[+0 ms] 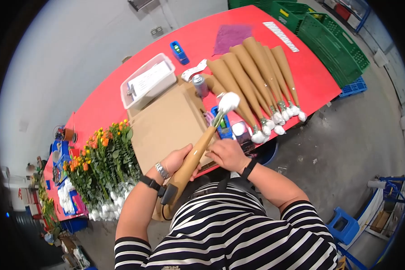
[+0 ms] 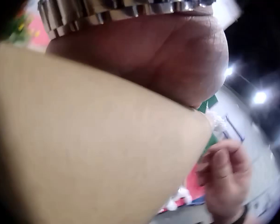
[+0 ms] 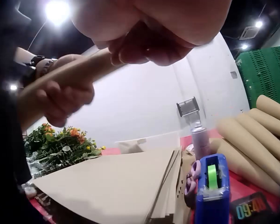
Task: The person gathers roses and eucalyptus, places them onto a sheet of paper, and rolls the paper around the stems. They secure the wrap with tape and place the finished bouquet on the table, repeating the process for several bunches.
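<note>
My left hand (image 1: pixel 177 159) grips a brown paper cone (image 1: pixel 184 173) slanting across the front of my body, its wide end near my waist. Green stems (image 1: pixel 218 119) emerge from its narrow end and finish in a white wrapped wad (image 1: pixel 230 102). A small white piece (image 1: pixel 195 152) shows on the paper. Close beside the cone's narrow part is my right hand (image 1: pixel 230 155), thumb and fingers bent; I cannot tell whether it pinches anything. Flat brown paper sheets (image 1: pixel 166 128) lie beneath the cone. The blooms inside the wrap are hidden.
Several wrapped cones (image 1: pixel 245 67) lie at right on the red table (image 1: pixel 108 85). Orange and yellow flowers (image 1: pixel 104 155) lie left. Behind the sheets stand a white bin (image 1: pixel 137 101) and a spray can (image 1: pixel 200 85). A blue tape dispenser (image 3: pixel 213 196) sits beside pink scissors (image 3: pixel 192 177).
</note>
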Demonstrator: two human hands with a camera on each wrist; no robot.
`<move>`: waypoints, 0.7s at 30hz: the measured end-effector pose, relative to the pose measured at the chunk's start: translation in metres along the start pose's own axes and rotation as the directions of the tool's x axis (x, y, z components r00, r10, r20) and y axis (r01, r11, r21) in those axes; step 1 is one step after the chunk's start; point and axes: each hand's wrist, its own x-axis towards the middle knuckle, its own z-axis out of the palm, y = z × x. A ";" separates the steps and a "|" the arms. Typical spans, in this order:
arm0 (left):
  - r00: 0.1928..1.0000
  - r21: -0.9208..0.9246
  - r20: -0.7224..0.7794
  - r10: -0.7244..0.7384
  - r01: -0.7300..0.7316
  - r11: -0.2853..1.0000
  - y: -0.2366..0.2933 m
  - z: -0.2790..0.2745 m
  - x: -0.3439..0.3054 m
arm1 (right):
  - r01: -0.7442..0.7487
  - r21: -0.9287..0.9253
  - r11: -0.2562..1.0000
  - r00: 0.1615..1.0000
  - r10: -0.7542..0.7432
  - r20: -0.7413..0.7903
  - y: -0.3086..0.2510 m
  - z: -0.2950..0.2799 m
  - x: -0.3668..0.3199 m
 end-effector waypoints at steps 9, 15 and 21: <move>0.738 0.973 0.128 0.662 0.036 -0.229 0.028 0.087 0.020 | -0.378 -0.261 0.888 0.859 0.442 0.260 0.007 -0.053 -0.072; 0.345 0.974 0.194 0.918 -0.181 -0.138 0.027 0.093 0.006 | -0.784 -0.247 0.570 0.615 0.766 -0.187 0.099 -0.113 -0.129; 0.485 0.959 -0.251 0.838 0.008 0.283 -0.077 0.020 -0.022 | -0.875 -0.305 0.375 0.483 0.692 -0.536 0.232 -0.188 -0.108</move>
